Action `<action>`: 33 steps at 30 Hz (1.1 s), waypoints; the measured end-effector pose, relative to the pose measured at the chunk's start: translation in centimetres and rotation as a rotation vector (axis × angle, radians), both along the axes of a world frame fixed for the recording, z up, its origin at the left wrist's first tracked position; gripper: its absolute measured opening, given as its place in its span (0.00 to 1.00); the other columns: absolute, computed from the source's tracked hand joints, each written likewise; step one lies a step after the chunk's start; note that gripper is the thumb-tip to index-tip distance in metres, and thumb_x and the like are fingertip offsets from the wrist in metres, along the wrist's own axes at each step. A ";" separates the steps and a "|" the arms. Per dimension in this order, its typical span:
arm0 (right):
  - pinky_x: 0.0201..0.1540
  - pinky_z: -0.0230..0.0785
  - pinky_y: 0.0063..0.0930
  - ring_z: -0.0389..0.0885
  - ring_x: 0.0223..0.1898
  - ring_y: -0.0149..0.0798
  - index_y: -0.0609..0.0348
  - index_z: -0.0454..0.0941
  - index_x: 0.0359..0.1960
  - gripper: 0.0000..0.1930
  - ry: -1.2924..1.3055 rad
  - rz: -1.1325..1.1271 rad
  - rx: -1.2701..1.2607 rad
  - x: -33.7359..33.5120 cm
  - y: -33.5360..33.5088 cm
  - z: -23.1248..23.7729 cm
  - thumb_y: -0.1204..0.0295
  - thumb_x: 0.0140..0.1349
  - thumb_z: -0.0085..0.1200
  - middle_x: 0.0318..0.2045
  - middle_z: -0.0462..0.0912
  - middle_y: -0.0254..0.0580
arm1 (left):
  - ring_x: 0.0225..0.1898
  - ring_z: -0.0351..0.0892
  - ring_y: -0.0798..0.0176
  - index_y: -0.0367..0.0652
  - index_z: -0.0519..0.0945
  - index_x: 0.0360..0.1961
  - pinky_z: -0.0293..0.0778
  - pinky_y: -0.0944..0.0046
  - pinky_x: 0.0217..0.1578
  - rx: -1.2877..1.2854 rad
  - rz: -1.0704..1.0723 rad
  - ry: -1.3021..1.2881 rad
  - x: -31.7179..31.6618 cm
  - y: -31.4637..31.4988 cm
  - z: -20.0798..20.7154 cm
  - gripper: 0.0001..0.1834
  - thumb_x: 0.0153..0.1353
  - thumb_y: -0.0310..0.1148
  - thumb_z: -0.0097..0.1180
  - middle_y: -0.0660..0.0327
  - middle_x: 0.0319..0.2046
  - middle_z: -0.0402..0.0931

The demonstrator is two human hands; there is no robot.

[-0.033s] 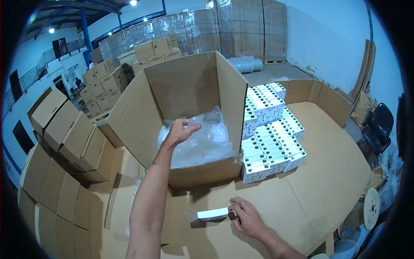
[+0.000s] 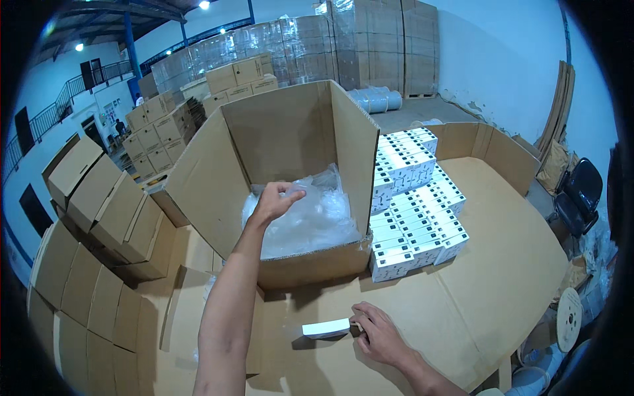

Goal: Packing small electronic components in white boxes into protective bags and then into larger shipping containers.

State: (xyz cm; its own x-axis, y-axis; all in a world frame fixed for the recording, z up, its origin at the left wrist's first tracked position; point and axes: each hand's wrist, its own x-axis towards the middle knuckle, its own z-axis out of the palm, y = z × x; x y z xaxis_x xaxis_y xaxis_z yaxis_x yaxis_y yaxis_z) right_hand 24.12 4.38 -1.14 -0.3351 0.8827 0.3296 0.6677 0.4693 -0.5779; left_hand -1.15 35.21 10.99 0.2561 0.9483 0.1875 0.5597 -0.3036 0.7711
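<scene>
My left hand (image 2: 274,201) reaches into a large open cardboard carton (image 2: 290,132) and pinches the edge of the clear plastic liner (image 2: 317,221) crumpled inside it. My right hand (image 2: 380,336) rests low on the cardboard-covered table (image 2: 495,284), its fingers holding the end of a small flat white box (image 2: 325,328) that lies in front of the carton. Right of the carton stands a neat block of several stacked small white boxes (image 2: 413,211).
Brown cartons are stacked along the left (image 2: 86,218) and further back (image 2: 238,76). Wrapped pallets (image 2: 370,46) and white rolls (image 2: 376,99) stand at the rear. A black chair (image 2: 581,195) and a spool (image 2: 568,319) sit beyond the table's right edge.
</scene>
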 end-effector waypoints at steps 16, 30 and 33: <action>0.70 0.62 0.50 0.67 0.68 0.57 0.58 0.75 0.52 0.22 -0.027 0.001 -0.077 0.0 -0.4 1.0 0.80 0.52 0.58 0.63 0.71 0.51 | 0.34 0.81 0.68 0.40 0.90 0.44 0.77 0.63 0.41 0.180 0.334 -0.270 -1.4 3.2 5.7 0.10 0.66 0.32 0.62 0.61 0.35 0.88; 0.68 0.64 0.49 0.71 0.65 0.55 0.58 0.77 0.51 0.20 0.035 -0.004 -0.014 -0.2 -0.1 -0.1 0.80 0.53 0.57 0.60 0.75 0.50 | 0.33 0.79 0.71 0.36 0.86 0.40 0.75 0.66 0.37 0.340 0.219 -0.760 -1.3 -1.9 10.3 0.16 0.74 0.40 0.57 0.63 0.32 0.85; 0.61 0.70 0.47 0.77 0.58 0.54 0.59 0.79 0.48 0.17 0.184 -0.044 -0.008 0.8 0.2 0.2 0.79 0.55 0.56 0.53 0.80 0.49 | 0.30 0.75 0.73 0.35 0.85 0.38 0.72 0.67 0.33 0.382 0.190 -0.738 -0.1 -5.4 11.1 0.18 0.75 0.42 0.56 0.66 0.28 0.81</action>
